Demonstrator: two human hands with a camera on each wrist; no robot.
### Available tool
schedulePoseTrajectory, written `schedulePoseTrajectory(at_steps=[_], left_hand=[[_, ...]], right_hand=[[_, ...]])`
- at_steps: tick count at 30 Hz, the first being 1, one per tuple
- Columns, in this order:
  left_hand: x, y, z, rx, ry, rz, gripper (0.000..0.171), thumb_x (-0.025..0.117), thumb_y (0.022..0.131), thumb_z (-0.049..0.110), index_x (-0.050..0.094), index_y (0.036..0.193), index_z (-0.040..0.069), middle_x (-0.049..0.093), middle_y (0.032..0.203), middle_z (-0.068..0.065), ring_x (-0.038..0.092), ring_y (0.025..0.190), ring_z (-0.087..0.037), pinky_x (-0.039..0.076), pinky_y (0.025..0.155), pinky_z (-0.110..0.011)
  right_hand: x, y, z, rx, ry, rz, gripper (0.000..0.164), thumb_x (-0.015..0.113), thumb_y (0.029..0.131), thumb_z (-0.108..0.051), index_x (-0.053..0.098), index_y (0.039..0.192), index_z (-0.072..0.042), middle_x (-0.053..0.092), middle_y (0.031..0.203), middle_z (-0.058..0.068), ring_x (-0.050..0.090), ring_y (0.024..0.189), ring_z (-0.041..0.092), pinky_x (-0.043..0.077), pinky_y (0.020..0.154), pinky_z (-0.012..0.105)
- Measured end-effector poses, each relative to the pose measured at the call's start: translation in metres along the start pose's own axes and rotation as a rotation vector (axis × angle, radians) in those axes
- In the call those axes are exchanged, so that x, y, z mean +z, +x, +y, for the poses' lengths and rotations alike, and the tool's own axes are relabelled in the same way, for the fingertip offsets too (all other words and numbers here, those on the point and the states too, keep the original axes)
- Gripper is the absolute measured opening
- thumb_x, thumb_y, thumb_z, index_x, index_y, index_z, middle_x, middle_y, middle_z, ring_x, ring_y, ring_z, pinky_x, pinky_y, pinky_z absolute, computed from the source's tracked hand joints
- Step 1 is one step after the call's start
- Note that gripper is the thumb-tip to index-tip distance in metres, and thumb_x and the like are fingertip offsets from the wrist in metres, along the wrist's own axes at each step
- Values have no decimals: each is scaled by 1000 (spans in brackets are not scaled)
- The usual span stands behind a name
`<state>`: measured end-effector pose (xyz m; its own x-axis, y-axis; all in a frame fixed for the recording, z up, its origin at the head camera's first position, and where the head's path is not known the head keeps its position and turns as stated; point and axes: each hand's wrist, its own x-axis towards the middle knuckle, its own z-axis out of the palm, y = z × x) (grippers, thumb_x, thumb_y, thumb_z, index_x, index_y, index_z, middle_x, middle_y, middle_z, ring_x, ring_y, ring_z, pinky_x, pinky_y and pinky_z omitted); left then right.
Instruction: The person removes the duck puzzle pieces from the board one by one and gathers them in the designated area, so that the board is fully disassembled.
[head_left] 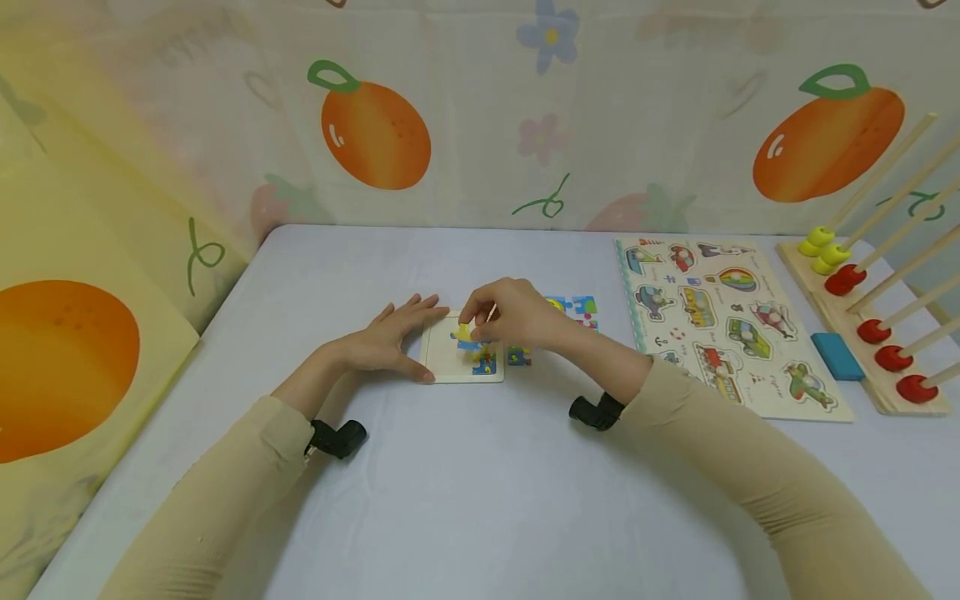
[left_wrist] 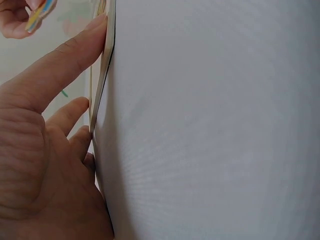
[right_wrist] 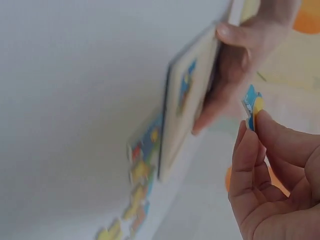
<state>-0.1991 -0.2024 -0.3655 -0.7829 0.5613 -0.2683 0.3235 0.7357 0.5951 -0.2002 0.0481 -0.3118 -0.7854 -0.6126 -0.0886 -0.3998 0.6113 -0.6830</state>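
A small wooden puzzle tray [head_left: 442, 360] with a raised rim lies on the white table. My left hand [head_left: 381, 340] rests along its left side, fingers spread, the thumb [left_wrist: 92, 37] touching the rim. Over the tray, my right hand [head_left: 513, 310] pinches a yellow-and-blue jigsaw piece [right_wrist: 251, 106] between thumb and fingers, clear of the board in the right wrist view. One blue patterned section [head_left: 486, 363] sits in the tray's lower right corner. Loose jigsaw pieces [head_left: 582, 308] lie to the tray's right, partly covered by my right hand and forearm.
A wooden picture board [head_left: 720, 325] with vehicle shapes lies at the right. Beyond it stands a bead-and-peg counting frame [head_left: 862, 333] with tall rods, a blue block [head_left: 837, 357] beside it. A fruit-patterned cloth [head_left: 465, 117] hangs behind the table.
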Motion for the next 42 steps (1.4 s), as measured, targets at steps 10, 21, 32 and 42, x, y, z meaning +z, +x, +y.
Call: schedulePoseTrajectory(at_steps=[10,21,32,42], left_hand=[[0,1,1,-11,15,3,100,80,76,39,24,158,21,7,170,-3,-6,158,-30,-9,125,-60],[0,-1,0,3,8,8,100,79,76,36,24,158,19,7,170,-5,-5,158,-30,-7,125,-58],[1,0,0,5,22,8,99,78,77,37,24,158,19,7,170,-5,-5,158,-31,-7,126,-58],[0,0,0,7,13,9,100,80,76,38,25,157,19,8,169,-7,-5,158,-31,-7,126,-58]], right_hand=[[-27,-15,9,3,-1,57,14,73,88,-11,73,102,-15,68,92,4,68,83,20,54,73,25],[-40,-32,34,64,-40,18,15,69,90,-8,72,105,-10,70,89,5,63,83,17,51,78,27],[-44,-46,58,143,-48,-27,13,67,90,-5,72,101,-7,67,82,4,60,74,15,48,68,24],[-41,-50,67,215,-30,-77,10,71,87,-5,72,97,-3,67,79,6,61,67,13,49,63,23]])
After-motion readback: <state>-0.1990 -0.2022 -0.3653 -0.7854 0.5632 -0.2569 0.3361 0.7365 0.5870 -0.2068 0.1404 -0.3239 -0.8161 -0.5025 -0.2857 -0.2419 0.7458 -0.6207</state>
